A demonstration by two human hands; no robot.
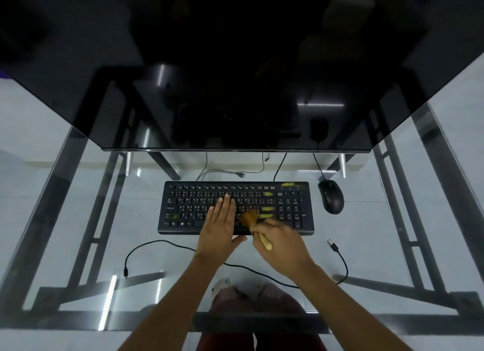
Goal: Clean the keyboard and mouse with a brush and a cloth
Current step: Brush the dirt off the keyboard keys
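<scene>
A black keyboard [188, 206] lies on the glass desk [78, 219] below the monitor. My left hand [220, 227] lies flat on its middle keys with straight fingers. My right hand [280, 243] grips a small wooden brush [251, 218]; its bristles touch the keys right of centre, and the handle end sticks out toward me. A black mouse [331, 196] sits to the right of the keyboard, apart from both hands. No cloth is in view.
A large dark monitor [235, 89] overhangs the far half of the desk. A loose black cable [157, 243] curls across the glass in front of the keyboard, ending in a USB plug [332, 244] at the right. My knees show under the glass.
</scene>
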